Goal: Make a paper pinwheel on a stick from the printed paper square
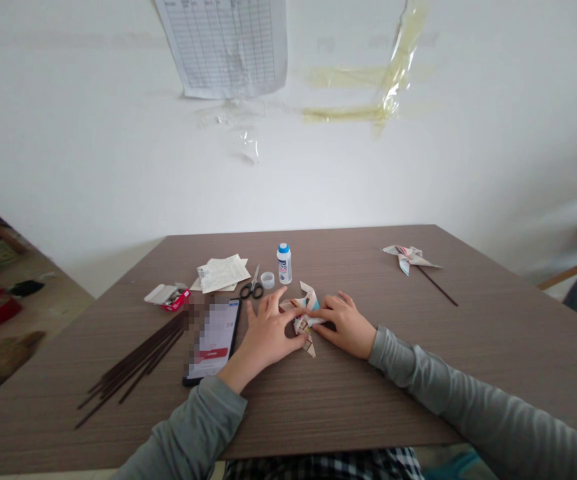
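A folded paper pinwheel (310,301) made of printed paper lies on the brown table, between my two hands. My left hand (270,331) is on its left side, thumb and index finger pressing on the paper near its centre, the other fingers raised. From the right, my right hand (342,323) pinches the pinwheel's right part with thumb and fingertips. The fingers partly cover the paper's middle. Just behind stands a white glue bottle (284,267) with a blue cap. Another pinwheel (408,257) on a dark stick lies at the back right.
Left of my left hand lie a phone (213,340), dark sticks (141,353) and an open red box (174,298). Black-handled scissors (252,288), a small round container (267,279) and paper pieces (222,273) are farther back. A white wall (288,193) borders the table (418,400).
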Motion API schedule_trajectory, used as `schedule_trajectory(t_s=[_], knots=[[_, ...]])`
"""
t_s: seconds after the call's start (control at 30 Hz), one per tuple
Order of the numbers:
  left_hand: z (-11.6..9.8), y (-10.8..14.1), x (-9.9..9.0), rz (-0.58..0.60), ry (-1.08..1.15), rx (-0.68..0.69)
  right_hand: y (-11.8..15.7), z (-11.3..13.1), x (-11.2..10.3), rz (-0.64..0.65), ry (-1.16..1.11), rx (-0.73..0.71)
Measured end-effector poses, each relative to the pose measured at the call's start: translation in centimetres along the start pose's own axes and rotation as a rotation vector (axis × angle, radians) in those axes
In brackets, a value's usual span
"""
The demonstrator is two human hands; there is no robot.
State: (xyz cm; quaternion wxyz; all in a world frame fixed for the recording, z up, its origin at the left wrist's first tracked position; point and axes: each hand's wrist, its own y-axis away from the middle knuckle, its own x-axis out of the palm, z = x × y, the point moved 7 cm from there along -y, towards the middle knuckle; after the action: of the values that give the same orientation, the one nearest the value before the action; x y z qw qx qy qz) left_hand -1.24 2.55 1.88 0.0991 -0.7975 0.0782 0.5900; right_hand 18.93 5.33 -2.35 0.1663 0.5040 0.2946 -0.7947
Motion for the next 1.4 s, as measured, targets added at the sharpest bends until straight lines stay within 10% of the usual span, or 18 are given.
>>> schedule_trajectory(t_s=[1.4], knots=[[-0.37,0.24,-0.33,-0.007,0.003,0.054,0.06,-0.62,-0.32,-0.027,-0.083,0.002]])
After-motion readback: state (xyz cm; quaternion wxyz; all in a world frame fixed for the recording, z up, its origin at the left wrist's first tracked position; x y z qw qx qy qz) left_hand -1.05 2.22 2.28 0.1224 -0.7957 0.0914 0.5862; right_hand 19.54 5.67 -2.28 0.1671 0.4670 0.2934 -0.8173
